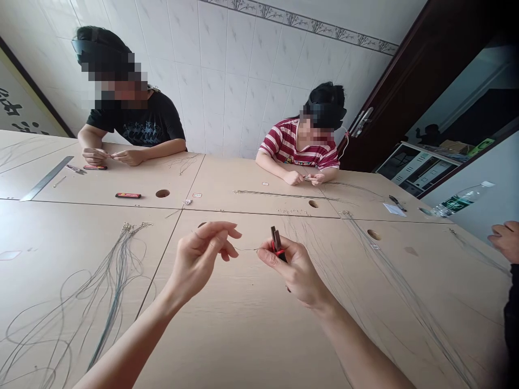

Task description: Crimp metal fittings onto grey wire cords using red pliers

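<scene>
A thin grey cord (246, 249) stretches between my two hands above the near table. Its left end runs to the fingers of my left hand (205, 249), which are closed in a loose pinch, other fingertips curled or stretched out. My right hand (298, 267) is closed around small pliers (277, 244) with red and black handles, their dark jaws pointing up. The thumb and index fingertip of this hand also pinch the cord's other end. Any small part at those fingertips is hidden.
Bundles of thin cords lie left (119, 270) and right (399, 283) on the wooden table (243, 335). Two people sit opposite, hands busy. A metal ruler (47, 177), a red-and-black battery-like cylinder (128, 195), table holes and a water bottle (462, 199) are farther off. Another person's hand (506, 241) shows at right.
</scene>
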Demonstrator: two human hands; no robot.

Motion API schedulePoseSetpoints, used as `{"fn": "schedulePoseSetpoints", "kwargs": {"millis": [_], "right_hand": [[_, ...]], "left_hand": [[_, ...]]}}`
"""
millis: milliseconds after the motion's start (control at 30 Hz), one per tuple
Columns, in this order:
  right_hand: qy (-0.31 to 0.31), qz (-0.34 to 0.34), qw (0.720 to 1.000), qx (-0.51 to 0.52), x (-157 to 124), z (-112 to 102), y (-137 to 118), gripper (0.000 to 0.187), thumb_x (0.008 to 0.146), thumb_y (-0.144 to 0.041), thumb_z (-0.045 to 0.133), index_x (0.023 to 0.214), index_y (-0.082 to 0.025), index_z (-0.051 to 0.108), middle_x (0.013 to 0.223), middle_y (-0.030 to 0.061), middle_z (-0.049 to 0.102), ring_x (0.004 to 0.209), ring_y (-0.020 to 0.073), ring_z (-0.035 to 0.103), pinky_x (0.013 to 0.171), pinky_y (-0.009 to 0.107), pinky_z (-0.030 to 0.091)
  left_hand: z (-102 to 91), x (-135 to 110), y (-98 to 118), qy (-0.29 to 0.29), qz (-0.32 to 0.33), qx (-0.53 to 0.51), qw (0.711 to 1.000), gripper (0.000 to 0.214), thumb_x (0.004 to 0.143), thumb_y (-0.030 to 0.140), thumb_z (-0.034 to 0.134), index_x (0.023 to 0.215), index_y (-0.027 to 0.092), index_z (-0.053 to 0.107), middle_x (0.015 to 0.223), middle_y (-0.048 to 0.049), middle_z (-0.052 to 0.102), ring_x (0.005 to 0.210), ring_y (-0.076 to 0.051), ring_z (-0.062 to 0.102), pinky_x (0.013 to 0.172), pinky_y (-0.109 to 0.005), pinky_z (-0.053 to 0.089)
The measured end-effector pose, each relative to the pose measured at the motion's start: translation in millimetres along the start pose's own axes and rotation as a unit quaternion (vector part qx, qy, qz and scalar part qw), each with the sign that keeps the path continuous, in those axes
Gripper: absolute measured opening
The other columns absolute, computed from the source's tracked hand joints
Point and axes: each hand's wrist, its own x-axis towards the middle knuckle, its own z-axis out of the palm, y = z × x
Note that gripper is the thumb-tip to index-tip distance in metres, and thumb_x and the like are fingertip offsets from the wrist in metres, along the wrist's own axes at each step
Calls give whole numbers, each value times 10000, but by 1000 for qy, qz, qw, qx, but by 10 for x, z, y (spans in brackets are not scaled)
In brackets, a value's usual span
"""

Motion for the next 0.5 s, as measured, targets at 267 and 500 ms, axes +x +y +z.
{"fn": "schedulePoseSetpoints", "kwargs": {"millis": [267,500], "right_hand": [[80,-20,996,-38,-35,-316,60,240,834,-404,619,724,-195,578,651,-24,423,604,103,356,548,254,291],[246,-41,968,-40,-174,-1026,-45,226,720,-398,719,746,-195,624,687,-4,530,641,121,463,609,276,378]], "left_hand": [[-73,30,19,42,-63,-33,997,226,903,318,544,1005,192,701,1041,-58,712,946,-193,675,865,-319,542],[28,-50,-50,-66,-87,-11,994,272,927,300,484,1103,194,662,825,-29,692,581,-100,606,557,-239,501]]}}
